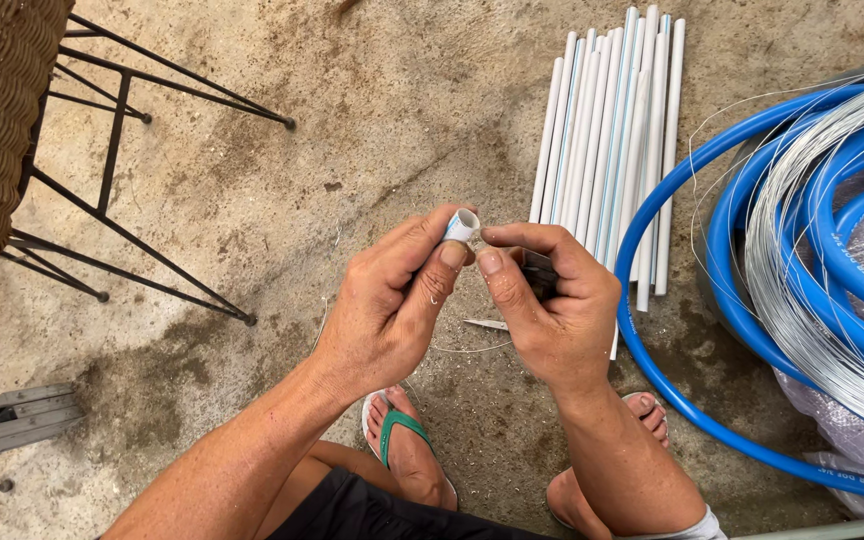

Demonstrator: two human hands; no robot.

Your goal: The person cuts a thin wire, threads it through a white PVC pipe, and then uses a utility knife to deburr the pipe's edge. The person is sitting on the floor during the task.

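Together above the concrete floor (382, 130): left hand (392, 300) pinching a short white pipe piece (463, 224) at fingertip height, open end up for inspection; right hand (552, 310) closed on a dark tool, just left of the white conduit bundle (607, 140) and blue hose coil (752, 300).
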